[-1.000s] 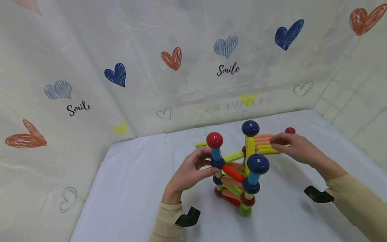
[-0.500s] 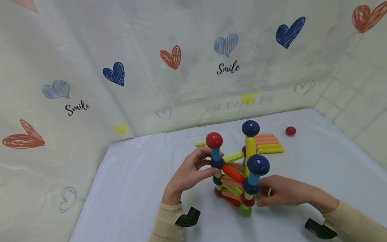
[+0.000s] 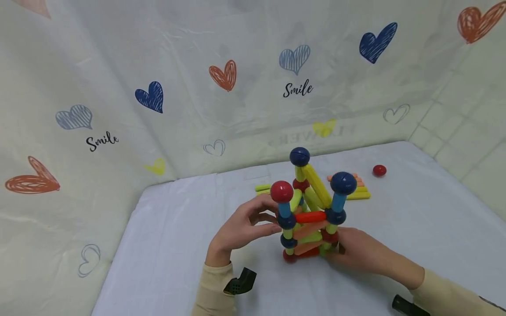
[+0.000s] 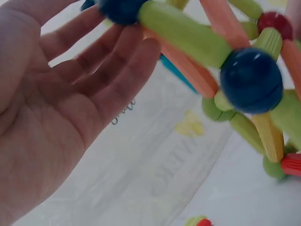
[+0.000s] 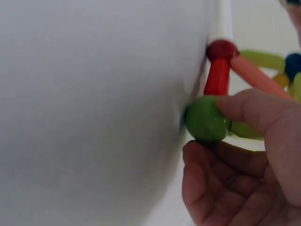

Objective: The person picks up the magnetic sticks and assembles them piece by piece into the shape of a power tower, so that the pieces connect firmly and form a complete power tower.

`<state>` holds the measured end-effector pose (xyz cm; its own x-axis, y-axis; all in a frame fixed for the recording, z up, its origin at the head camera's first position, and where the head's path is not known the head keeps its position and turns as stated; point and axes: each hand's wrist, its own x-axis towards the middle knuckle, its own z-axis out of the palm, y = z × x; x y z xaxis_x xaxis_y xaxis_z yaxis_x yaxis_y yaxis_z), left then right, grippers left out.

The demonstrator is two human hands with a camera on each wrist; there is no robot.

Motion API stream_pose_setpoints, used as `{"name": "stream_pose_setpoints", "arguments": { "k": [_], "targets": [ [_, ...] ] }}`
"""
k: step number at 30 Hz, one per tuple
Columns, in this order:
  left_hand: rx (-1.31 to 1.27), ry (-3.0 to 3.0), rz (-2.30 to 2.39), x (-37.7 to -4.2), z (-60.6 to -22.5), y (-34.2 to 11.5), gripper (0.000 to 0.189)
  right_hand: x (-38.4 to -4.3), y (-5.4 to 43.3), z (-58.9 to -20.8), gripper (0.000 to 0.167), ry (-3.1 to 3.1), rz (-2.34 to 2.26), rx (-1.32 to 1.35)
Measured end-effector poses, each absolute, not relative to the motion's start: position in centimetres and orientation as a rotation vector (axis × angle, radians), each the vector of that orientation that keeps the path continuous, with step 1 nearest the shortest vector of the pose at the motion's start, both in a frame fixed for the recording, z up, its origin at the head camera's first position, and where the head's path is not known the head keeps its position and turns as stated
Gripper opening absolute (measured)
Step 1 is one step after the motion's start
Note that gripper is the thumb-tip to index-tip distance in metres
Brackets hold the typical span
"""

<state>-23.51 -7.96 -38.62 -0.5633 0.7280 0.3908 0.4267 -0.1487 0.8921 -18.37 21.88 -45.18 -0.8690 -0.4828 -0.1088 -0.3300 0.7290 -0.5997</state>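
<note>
A tower of magnetic sticks and balls [image 3: 310, 217] stands on the white cloth, with a red ball [image 3: 282, 192] and two blue balls [image 3: 343, 183] on top. My left hand [image 3: 241, 228] holds its left column around a blue ball [image 3: 286, 220]; thumb and fingers lie on either side. The left wrist view shows the fingers [image 4: 113, 70] reaching behind a blue ball [image 4: 122, 9]. Low on the tower's right side, my right hand [image 3: 363, 252] grips a bottom corner. Its thumb and fingers pinch a green ball [image 5: 207, 120] there, seen in the right wrist view.
Behind the tower to the right lie several loose yellow and orange sticks [image 3: 359, 195]. A single red ball [image 3: 379, 170] sits farther back. Light green and yellow sticks [image 3: 262, 187] lie behind my left hand. A printed curtain [image 3: 253, 109] hangs beyond the table.
My right hand has come from above the loose sticks down to the tower's lower right corner. The tower has turned, its right front corner swinging away from me. The left hand has barely shifted.
</note>
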Motion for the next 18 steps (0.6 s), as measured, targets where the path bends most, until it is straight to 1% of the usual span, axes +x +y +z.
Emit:
{"name": "stream_pose_setpoints", "arguments": {
  "k": [1, 2, 4, 8, 11, 13, 15, 18],
  "targets": [
    [1.334, 1.841, 1.754, -23.5, -38.5, -8.0, 0.034, -18.8, 22.3, -45.1, 0.040, 2.703, -0.849, -0.662],
    [1.348, 1.824, 1.729, -23.4, -38.3, -7.9, 0.034, -19.3, 22.6, -45.1, 0.034, 2.732, -0.834, -0.686],
    [1.365, 1.809, 1.668, -23.2, -38.1, -7.8, 0.035, -20.2, 23.2, -45.1, 0.030, 2.765, -0.848, -0.740],
    [1.386, 1.862, 1.566, -23.2, -37.7, -7.6, 0.035, -21.8, 23.6, -45.3, 0.028, 2.804, -0.876, -0.803],
    [1.403, 1.950, 1.605, -23.6, -37.5, -7.6, 0.028, -22.6, 23.6, -45.5, 0.029, 2.808, -0.878, -0.821],
    [1.332, 2.038, 1.724, -23.9, -37.4, -7.5, 0.023, -23.1, 23.8, -45.4, 0.027, 2.804, -0.870, -0.806],
    [1.200, 2.103, 1.897, -24.2, -37.4, -7.2, 0.020, -23.6, 24.2, -45.2, 0.024, 2.811, -0.858, -0.791],
    [1.012, 2.140, 2.051, -24.1, -37.1, -6.7, 0.025, -24.4, 25.4, -44.8, 0.022, 2.915, -0.771, -0.734]
  ]
}}
